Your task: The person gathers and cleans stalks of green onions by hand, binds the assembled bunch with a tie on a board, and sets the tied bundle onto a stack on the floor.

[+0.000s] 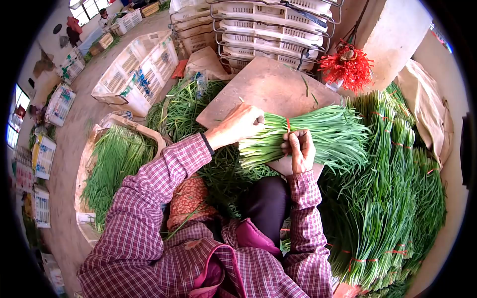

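A bunch of green chives lies across the wooden board in front of me, pale stem ends to the left and leaf tips to the right. A thin red tie crosses its stems. My right hand is at the bunch's near side, thumb and fingers pinched on the lower end of that tie. By the upper stem ends is my left hand, its fingers curled closed; what they hold, if anything, is hidden.
Tied chive bunches are heaped at my right. Loose chives lie left of the board, and a crate of chives stands farther left. White crates are stacked behind the board. Red ties hang by the pillar.
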`<state>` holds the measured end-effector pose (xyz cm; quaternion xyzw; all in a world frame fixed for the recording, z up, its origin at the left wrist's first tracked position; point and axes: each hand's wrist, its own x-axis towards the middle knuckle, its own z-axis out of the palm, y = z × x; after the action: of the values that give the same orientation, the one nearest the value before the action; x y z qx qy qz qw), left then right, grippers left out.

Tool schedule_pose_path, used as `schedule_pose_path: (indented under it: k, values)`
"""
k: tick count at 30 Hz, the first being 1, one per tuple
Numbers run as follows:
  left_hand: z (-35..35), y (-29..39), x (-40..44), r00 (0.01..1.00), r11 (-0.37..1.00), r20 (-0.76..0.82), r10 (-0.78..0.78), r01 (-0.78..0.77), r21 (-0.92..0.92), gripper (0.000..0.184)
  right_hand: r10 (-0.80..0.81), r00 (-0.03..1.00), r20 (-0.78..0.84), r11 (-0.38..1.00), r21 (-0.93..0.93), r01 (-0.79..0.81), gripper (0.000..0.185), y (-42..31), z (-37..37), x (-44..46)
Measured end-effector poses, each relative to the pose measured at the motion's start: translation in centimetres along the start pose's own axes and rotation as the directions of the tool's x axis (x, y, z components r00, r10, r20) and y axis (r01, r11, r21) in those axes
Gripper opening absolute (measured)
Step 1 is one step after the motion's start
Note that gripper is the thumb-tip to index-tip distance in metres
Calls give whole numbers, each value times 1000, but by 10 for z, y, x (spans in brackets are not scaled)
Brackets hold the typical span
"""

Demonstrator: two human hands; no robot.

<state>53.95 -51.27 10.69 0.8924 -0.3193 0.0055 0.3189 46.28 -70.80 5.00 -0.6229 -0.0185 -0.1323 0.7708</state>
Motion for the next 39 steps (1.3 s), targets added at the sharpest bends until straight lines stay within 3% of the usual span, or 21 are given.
schedule_pose_path:
  k: [4,6,9,14,16,21,23,27,29,32,39]
  values:
    - [1,-1,4,1000,1000,15,-4,4,-11,17,-5,1000,12,1000,3,5,8,2,-2,1]
    - [5,4,8,995,995,-30,97,-98,-36,16,22,1000,-17,1000,0,-22,8,2,0,4]
    - [5,13,11,994,992,-48,95,-90,84,15,25,1000,-14,1000,12,-25,8,2,-2,5]
    - [-9,2,10,995,999,-84,52,-51,13,14,78,997,0,996,-47,-78,8,-2,-4,10]
    - [-19,-4,0,998,999,-57,29,-28,19,13,89,996,11,995,45,-90,8,-1,-5,12]
    - [-25,-21,-16,995,999,-99,30,-34,-40,13,81,997,14,995,60,-82,7,1,-6,13]
    - [-22,-25,-18,975,984,-129,179,-179,11,13,66,998,14,996,62,-67,7,2,-5,15]
    - [-24,14,-22,975,995,-206,89,-79,55,13,73,997,14,995,63,-74,8,2,-7,14]
    - [-7,20,-23,970,969,-145,193,-165,184,22,65,998,23,996,55,-66,8,2,-5,14]
    - [17,15,-21,948,949,-231,219,-152,275,22,79,997,22,995,59,-80,8,2,-6,15]
    - [-3,3,-18,976,982,-154,154,-134,131,16,89,996,19,994,61,-90,8,1,-7,16]
